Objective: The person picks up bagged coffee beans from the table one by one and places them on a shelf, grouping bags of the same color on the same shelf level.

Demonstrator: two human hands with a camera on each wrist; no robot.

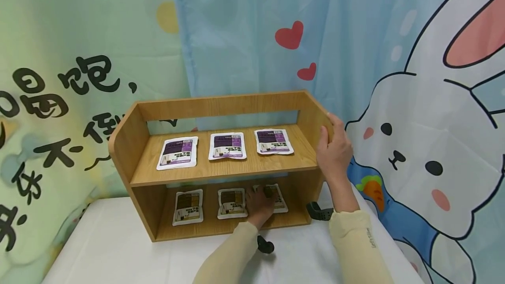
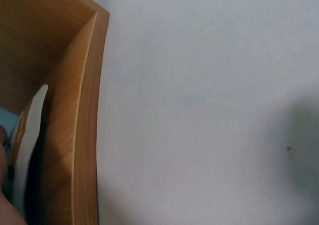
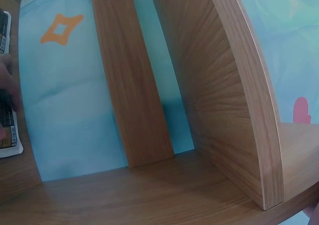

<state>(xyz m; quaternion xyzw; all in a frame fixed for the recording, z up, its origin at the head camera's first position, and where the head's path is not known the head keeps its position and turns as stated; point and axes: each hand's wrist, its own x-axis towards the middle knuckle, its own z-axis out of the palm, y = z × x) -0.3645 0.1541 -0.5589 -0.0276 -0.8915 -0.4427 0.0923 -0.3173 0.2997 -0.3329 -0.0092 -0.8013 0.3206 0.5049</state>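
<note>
A two-tier wooden shelf [image 1: 221, 179] stands on the white table, with three white-edged packets on each tier. In the lower tier, my left hand [image 1: 260, 205] grips the rightmost packet [image 1: 281, 203], covering much of it. The left wrist view shows that packet's white edge [image 2: 31, 130] tilted against the shelf board, with my fingers beside it at the frame's edge. My right hand [image 1: 335, 152] holds the front edge of the shelf's right side panel, its thumb on the inner side. The right wrist view mostly shows that side panel [image 3: 214, 95] and the back rail.
Purple-labelled packets [image 1: 227, 146] lie in a row on the upper tier. Two brown-labelled packets [image 1: 188, 207] lie left of my left hand. Printed curtains [image 1: 252, 34] hang behind the shelf. White cloth [image 1: 118, 231] covers the table.
</note>
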